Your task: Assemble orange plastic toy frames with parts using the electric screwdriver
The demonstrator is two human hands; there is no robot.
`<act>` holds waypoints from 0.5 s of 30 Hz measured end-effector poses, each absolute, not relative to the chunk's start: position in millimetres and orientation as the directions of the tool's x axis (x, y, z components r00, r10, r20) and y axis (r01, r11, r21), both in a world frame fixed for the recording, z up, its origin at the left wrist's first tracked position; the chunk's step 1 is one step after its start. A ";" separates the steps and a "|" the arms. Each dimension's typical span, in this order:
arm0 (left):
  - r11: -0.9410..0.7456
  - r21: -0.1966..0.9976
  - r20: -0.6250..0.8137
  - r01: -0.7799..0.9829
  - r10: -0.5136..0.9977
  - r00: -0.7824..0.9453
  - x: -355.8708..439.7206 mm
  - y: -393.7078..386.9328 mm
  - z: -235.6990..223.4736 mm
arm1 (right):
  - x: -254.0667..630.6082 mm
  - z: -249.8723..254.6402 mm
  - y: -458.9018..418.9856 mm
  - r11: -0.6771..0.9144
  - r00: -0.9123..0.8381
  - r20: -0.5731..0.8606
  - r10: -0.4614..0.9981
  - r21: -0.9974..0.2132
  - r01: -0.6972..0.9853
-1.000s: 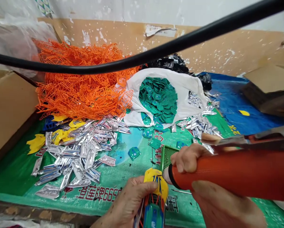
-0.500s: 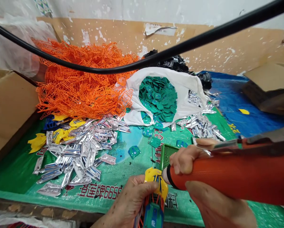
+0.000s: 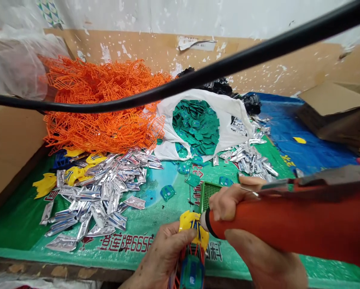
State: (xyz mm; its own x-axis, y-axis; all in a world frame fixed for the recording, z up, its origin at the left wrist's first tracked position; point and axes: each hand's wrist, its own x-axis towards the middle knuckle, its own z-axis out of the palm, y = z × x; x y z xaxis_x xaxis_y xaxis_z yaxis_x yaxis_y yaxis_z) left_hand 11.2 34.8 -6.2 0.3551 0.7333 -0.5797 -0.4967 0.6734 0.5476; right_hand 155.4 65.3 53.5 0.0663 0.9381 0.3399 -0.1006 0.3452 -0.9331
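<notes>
Near the bottom centre my left hand [image 3: 164,249] is closed around a partly assembled plastic toy. Its thumb presses on the toy's yellow part [image 3: 186,220], and orange rods and a green-blue part [image 3: 192,273] hang below. My right hand [image 3: 243,245] wraps around a red electric screwdriver [image 3: 276,216], lying almost level with its fingers over a lever on top. The pale nose of the screwdriver meets the right side of the yellow part; its bit is hidden. Just behind the nose lies a green mesh basket [image 3: 208,192].
Orange frames [image 3: 104,132] are heaped at back left, with silver pieces [image 3: 108,196] in front. A white bag [image 3: 231,116] of green parts [image 3: 198,124] lies mid-table. Cardboard boxes [image 3: 11,144] flank both sides. A black cable [image 3: 168,86] hangs across the view.
The view has shifted a little, and the black cable sits lower on the left. Both hands keep their grips, with the screwdriver's nose still against the yellow part.
</notes>
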 end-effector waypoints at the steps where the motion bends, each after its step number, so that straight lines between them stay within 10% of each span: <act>1: 0.683 0.549 -0.594 -0.483 0.724 0.350 9.5 35.4 -5.5 | 157.6 55.5 64.6 0.353 0.088 0.345 0.935 -0.929 -0.112; 15: 0.802 0.492 -0.730 -0.338 0.592 0.342 -1.6 41.0 -10.1 | 192.4 30.8 77.9 0.251 0.198 0.230 0.953 -0.964 -0.088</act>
